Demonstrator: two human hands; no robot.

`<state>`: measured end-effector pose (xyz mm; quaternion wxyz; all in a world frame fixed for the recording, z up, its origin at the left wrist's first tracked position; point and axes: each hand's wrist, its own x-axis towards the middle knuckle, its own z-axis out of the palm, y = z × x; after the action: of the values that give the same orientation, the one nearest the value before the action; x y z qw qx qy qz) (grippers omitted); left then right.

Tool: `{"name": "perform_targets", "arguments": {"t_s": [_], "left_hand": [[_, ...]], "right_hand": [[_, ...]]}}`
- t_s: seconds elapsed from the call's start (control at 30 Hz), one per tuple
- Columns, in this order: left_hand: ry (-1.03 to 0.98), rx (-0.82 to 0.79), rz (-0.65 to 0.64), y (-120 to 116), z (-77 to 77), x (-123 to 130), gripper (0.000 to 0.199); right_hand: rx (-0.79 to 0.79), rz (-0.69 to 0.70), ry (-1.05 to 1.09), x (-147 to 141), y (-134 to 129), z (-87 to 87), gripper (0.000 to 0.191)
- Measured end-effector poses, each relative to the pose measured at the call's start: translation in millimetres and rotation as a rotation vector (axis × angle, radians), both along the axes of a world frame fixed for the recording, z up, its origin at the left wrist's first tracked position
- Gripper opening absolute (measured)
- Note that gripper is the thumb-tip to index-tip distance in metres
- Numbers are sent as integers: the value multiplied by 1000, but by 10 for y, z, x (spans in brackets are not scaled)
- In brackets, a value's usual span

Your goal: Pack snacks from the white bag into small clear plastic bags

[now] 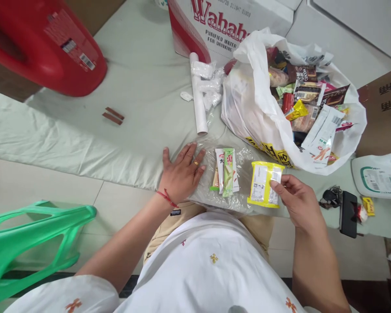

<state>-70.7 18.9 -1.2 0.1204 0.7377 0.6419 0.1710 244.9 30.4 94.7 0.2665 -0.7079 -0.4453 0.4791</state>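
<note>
My left hand (184, 171) lies flat with spread fingers on the left edge of a clear plastic bag (207, 193) at the table's front. Several slim snack packets lie on that bag, a green-and-white one (228, 171) on top. Right of them, my right hand (296, 198) pinches a yellow-and-white snack packet (262, 184) between thumb and fingers, its printed label facing up. Beyond it stands a white plastic bag (247, 100), wide open at the top and full of mixed wrapped snacks (308, 91).
A cardboard tube (198, 95) with crumpled plastic lies near a Wahaha water carton (215, 26). At left are a red jug (52, 48), two brown strips (113, 116) and a green stool (35, 243). Keys (332, 197), a phone (348, 214) and a white bottle (379, 176) lie right.
</note>
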Motion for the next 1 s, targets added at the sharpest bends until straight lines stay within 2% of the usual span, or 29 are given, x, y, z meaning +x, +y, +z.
{"name": "perform_targets", "arguments": {"t_s": [0.13,0.27,0.33,0.4,0.47,0.53,0.63,0.7,0.77,0.9,1.0], "left_hand": [[7,-10,10,2,26,5,54],[7,-14,4,8,32,6,53],[6,-12,4,10,28,4,53],[9,-12,6,10,28,2,53],[13,-17,8,9,32,1,54],[14,-27,5,8,39,1,54],[10,-30,0,8,40,-1,54],[10,-26,0,7,34,-3,54],[14,-22,2,5,25,-3,54],[13,-19,5,5,23,1,54],[7,-19,2,7,27,4,54]], "right_hand": [[-57,46,247,-408,112,4,48],[-73,54,323,-769,228,-82,52],[-56,47,332,-829,260,-113,54],[-6,24,309,-763,292,-152,54],[53,-4,218,-584,329,-208,52],[47,29,70,-370,352,-270,50],[85,135,-315,-228,302,-326,51],[229,184,-571,-353,201,-327,56],[317,279,-674,-624,83,-317,60],[220,516,-729,-1143,-42,-292,61],[175,530,-697,-1123,-25,-217,42]]}}
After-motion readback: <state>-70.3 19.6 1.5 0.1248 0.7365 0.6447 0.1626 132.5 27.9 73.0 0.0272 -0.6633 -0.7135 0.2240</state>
